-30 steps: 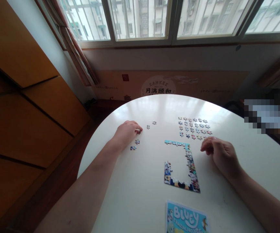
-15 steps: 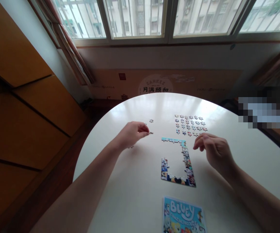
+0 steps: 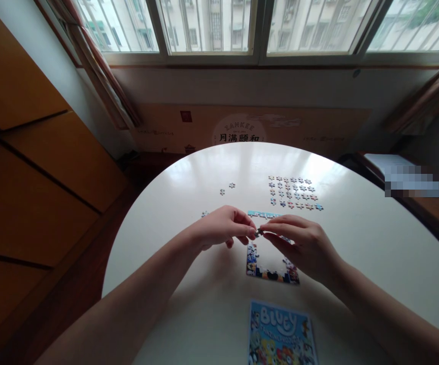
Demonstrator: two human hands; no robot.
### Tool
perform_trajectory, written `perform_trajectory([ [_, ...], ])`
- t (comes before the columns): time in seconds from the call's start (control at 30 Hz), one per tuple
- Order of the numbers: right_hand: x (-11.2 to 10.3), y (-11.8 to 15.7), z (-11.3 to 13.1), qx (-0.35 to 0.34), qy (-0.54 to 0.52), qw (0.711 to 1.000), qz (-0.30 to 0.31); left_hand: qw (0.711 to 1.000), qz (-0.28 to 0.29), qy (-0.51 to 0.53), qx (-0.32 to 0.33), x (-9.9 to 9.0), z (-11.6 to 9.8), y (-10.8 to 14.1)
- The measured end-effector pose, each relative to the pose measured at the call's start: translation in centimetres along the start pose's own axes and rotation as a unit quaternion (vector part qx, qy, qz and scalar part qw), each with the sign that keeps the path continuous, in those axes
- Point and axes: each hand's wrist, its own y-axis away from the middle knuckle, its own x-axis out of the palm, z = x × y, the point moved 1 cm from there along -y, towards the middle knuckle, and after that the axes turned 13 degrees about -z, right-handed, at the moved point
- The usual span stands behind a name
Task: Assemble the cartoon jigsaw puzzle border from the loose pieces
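Note:
A small jigsaw puzzle piece [image 3: 259, 232] is pinched between my two hands, above the partly joined puzzle border [image 3: 251, 266]. My left hand [image 3: 227, 227] grips the piece from the left with thumb and fingers. From the right, my right hand [image 3: 299, 241] has its fingertips on the same piece. The border lies on the white table, with its upper and right parts partly hidden by my hands. A gap shows in its left side.
Loose puzzle pieces stand in rows [image 3: 291, 192] at the table's back right. A few more pieces [image 3: 232, 185] lie left of centre. A "Bluey" picture sheet [image 3: 282, 334] rests near me on the round white table [image 3: 189, 314]. Beyond are a window and wooden cabinet.
My left hand has brought a puzzle piece rightward and nearer to me. My right hand has come left to meet it, and both now hold the piece over the border.

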Motion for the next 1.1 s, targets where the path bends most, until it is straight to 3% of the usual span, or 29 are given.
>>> perform_trajectory([
  [0.23, -0.17, 0.01, -0.14, -0.004, -0.008, 1.000, -0.003, 0.997, 0.024, 0.065, -0.035, -0.03, 0.12, -0.07],
  [0.73, -0.34, -0.11, 0.06, -0.007, -0.028, 1.000, -0.005, 0.999, 0.011, 0.027, -0.033, -0.04, -0.20, 0.03],
  [1.1, 0.13, -0.04, 0.03, -0.005, -0.018, 0.999, 0.031, 0.999, 0.001, 0.000, -0.037, 0.06, 0.34, -0.34],
])
